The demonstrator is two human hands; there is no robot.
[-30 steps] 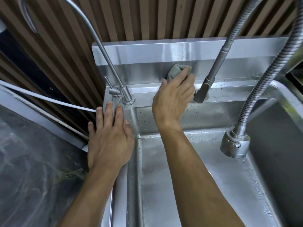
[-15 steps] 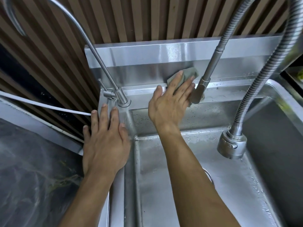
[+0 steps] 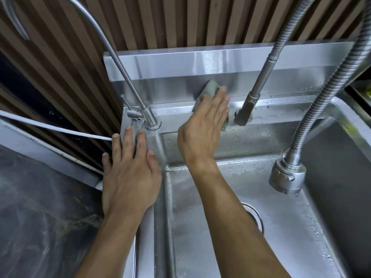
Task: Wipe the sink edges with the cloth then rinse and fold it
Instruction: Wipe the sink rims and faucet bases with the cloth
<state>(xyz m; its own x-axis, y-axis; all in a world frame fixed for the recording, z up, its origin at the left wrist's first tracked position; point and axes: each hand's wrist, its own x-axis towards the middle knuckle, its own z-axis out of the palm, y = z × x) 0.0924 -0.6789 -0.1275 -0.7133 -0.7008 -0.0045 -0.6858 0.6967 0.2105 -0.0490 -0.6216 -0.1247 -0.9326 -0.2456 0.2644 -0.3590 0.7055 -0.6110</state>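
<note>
A grey-green cloth (image 3: pixel 208 90) lies on the back ledge of the steel sink (image 3: pixel 281 109) and partly up against the steel backsplash. My right hand (image 3: pixel 202 133) presses flat on the cloth with fingers stretched, covering most of it. My left hand (image 3: pixel 128 173) rests palm down with fingers spread on the sink's left rim, just in front of the small faucet base. The basin below is wet with droplets.
A thin gooseneck faucet (image 3: pixel 148 119) stands at the back left corner. A pull-down sprayer pipe (image 3: pixel 247 109) and its coiled hose with spray head (image 3: pixel 287 177) hang at the right. A dark marble counter (image 3: pixel 40 217) lies left; the drain (image 3: pixel 253 215) shows beside my right forearm.
My right hand has slid the cloth along the back ledge, first right toward the sprayer pipe, now slightly back left. My left hand stays on the left rim.
</note>
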